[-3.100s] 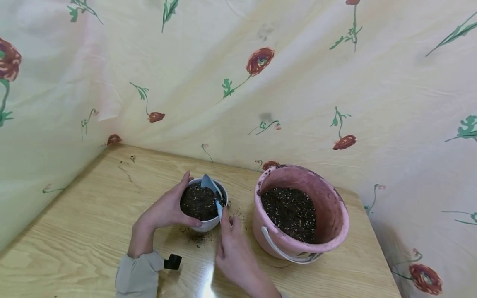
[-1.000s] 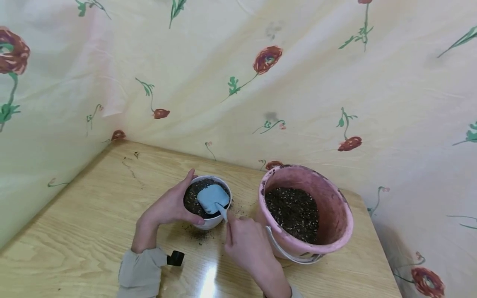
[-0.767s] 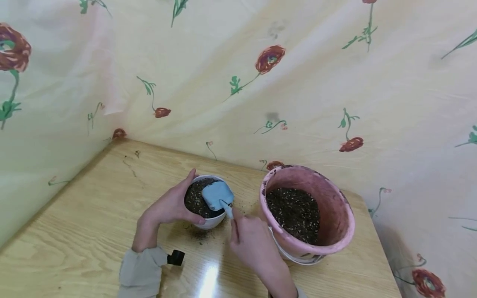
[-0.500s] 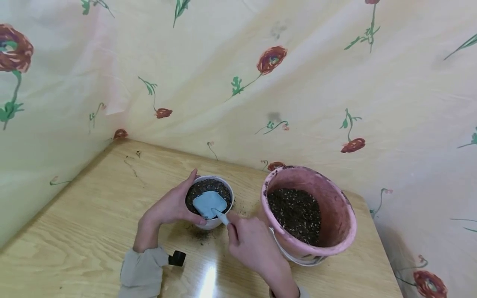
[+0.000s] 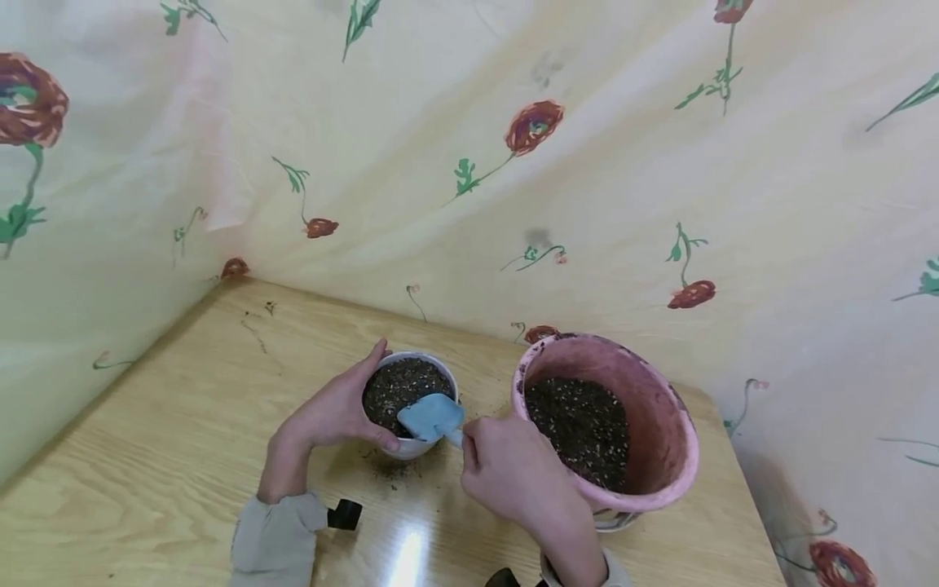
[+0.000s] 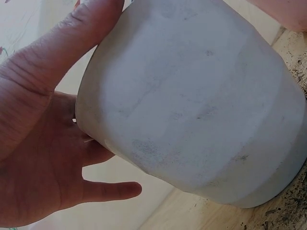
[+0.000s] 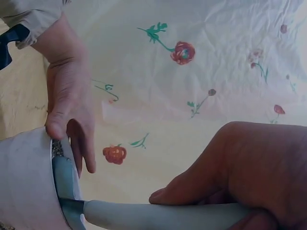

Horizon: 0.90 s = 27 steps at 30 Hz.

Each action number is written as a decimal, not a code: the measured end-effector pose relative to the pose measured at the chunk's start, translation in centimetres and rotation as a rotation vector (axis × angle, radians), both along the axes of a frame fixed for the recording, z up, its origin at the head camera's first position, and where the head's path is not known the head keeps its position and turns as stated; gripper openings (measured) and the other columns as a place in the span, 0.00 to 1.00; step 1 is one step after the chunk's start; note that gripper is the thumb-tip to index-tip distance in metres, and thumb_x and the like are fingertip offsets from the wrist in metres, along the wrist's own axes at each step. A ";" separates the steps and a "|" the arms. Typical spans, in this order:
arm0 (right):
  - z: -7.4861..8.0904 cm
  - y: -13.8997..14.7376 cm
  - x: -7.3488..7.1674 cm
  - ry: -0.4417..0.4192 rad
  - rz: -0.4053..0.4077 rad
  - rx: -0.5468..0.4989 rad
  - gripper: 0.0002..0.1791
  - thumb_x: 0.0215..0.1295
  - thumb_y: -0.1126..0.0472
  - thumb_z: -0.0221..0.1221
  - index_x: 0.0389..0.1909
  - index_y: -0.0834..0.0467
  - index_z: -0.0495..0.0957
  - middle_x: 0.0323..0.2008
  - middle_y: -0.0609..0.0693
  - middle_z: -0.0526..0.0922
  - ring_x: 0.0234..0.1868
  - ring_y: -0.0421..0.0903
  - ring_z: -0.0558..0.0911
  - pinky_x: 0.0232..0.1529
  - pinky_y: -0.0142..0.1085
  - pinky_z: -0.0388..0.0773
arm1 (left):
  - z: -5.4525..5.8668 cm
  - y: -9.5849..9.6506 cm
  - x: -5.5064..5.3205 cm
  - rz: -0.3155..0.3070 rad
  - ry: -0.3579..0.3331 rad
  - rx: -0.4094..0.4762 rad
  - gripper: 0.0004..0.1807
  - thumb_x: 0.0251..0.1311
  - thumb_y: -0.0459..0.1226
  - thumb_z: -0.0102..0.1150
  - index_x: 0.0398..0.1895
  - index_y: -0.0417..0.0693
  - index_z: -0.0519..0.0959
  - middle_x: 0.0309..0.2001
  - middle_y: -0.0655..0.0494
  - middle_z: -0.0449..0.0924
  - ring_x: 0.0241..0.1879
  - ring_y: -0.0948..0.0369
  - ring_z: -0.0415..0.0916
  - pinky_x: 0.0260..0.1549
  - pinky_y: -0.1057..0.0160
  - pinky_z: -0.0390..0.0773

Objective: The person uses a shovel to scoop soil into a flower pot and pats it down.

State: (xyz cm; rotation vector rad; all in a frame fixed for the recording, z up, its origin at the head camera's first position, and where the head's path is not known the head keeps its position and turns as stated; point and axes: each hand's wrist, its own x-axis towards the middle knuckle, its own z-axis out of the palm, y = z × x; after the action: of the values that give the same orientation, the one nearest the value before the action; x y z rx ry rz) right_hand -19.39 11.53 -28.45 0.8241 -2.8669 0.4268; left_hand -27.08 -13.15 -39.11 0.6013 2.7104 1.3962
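Note:
A small white plant pot (image 5: 412,449), filled with dark potting soil (image 5: 403,386), stands on the wooden table. My left hand (image 5: 332,413) grips it from the left, thumb at the near rim and fingers round the far side. The left wrist view shows the pale pot wall (image 6: 192,105) with the thumb over its edge. In my right hand (image 5: 521,473) is a light blue trowel (image 5: 431,416), its handle (image 7: 158,215) wrapped by the fingers. The trowel's blade lies over the soil at the pot's near right rim, back face up.
Right of the pot stands a pink bucket (image 5: 656,432), part full of soil, its near left side hidden behind my right hand. Crumbs of soil lie round the pot's base. A flowered cloth (image 5: 440,179) hangs behind and left of the table (image 5: 183,424).
The trowel blade has gone from being tipped into the soil to lying flat over it, then shifted to the near right rim. My right hand moved right; the left keeps its hold.

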 end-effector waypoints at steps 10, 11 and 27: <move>1.2 0.1 0.4 -0.003 -0.060 0.046 0.18 0.49 0.69 0.53 0.08 0.50 0.60 0.10 0.40 0.56 0.14 0.40 0.60 0.14 0.35 0.61 | -0.1 -0.2 0.3 0.013 0.012 0.010 0.80 0.22 0.51 0.84 0.77 0.45 0.37 0.75 0.47 0.49 0.72 0.46 0.51 0.68 0.45 0.54; 1.3 0.0 0.4 -0.006 -0.059 0.056 0.18 0.49 0.68 0.53 0.08 0.50 0.60 0.10 0.41 0.57 0.14 0.40 0.60 0.14 0.35 0.61 | -0.1 -0.2 0.3 0.009 0.011 0.012 0.80 0.22 0.51 0.84 0.77 0.45 0.38 0.75 0.47 0.49 0.72 0.46 0.51 0.68 0.45 0.54; 4.2 -0.4 -1.5 -0.150 0.058 0.129 0.19 0.50 0.68 0.52 0.08 0.49 0.57 0.12 0.40 0.53 0.16 0.38 0.54 0.16 0.31 0.54 | 0.1 0.1 0.1 -0.006 0.002 0.002 0.80 0.23 0.54 0.82 0.78 0.50 0.36 0.76 0.50 0.47 0.72 0.46 0.49 0.68 0.45 0.54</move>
State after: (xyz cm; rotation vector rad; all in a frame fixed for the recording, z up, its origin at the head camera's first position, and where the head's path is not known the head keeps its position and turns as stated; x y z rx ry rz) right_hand -20.85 11.18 -24.27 0.9357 -3.0419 0.3264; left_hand -27.01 -13.04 -38.97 0.6107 2.7069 1.3980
